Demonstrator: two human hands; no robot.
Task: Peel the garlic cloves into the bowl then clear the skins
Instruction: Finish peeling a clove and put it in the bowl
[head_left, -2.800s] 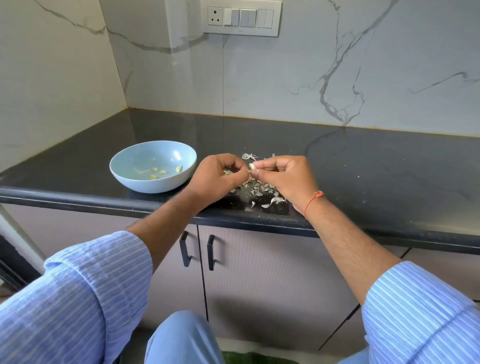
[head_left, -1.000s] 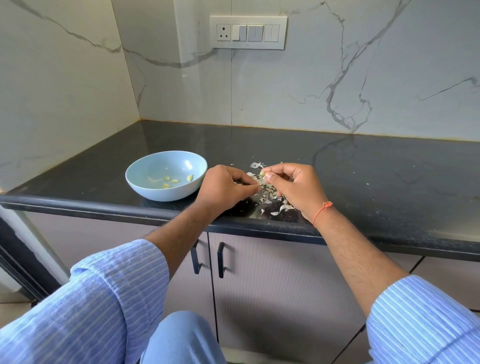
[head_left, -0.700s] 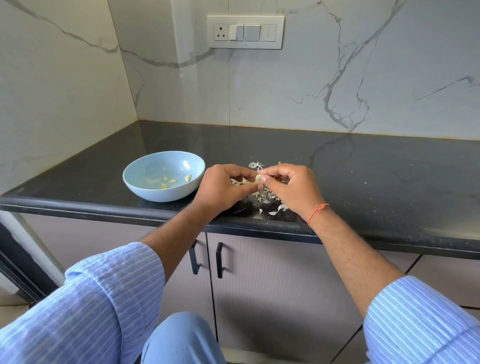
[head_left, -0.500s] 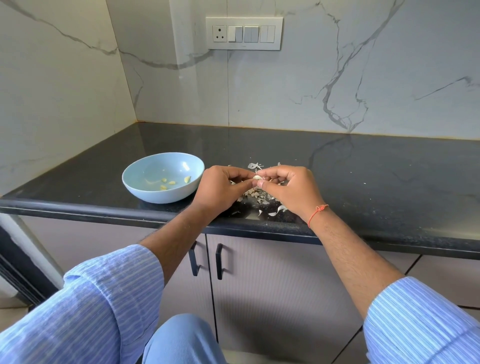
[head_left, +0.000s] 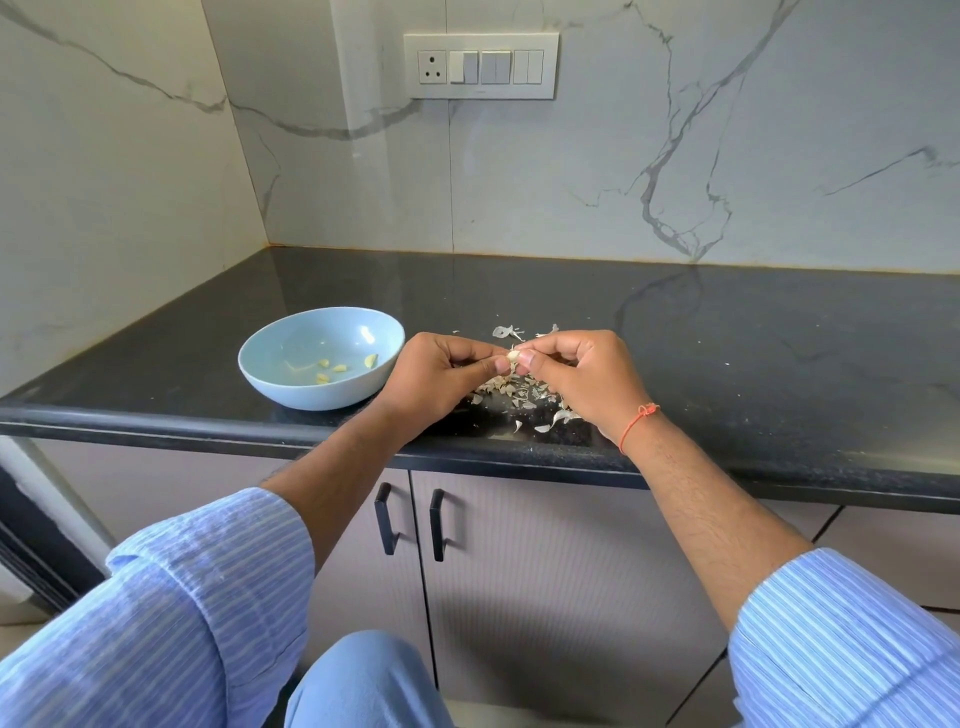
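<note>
Black counter (head_left: 727, 332): both hands, L (head_left: 436, 379) & R (head_left: 587, 379), pinch garlic clove (head_left: 513, 356) over skins (head_left: 524, 395); bowl (head_left: 291, 384) just left

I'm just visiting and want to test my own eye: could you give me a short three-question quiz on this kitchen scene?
1. True or false: the bowl is empty.
2. What do the left hand and right hand pinch between them?
3. The garlic skins lie: A) in the bowl, B) on the counter, C) on the floor.

Key: 1 false, peeled pieces lie inside; 2 a garlic clove; 3 B.
</note>
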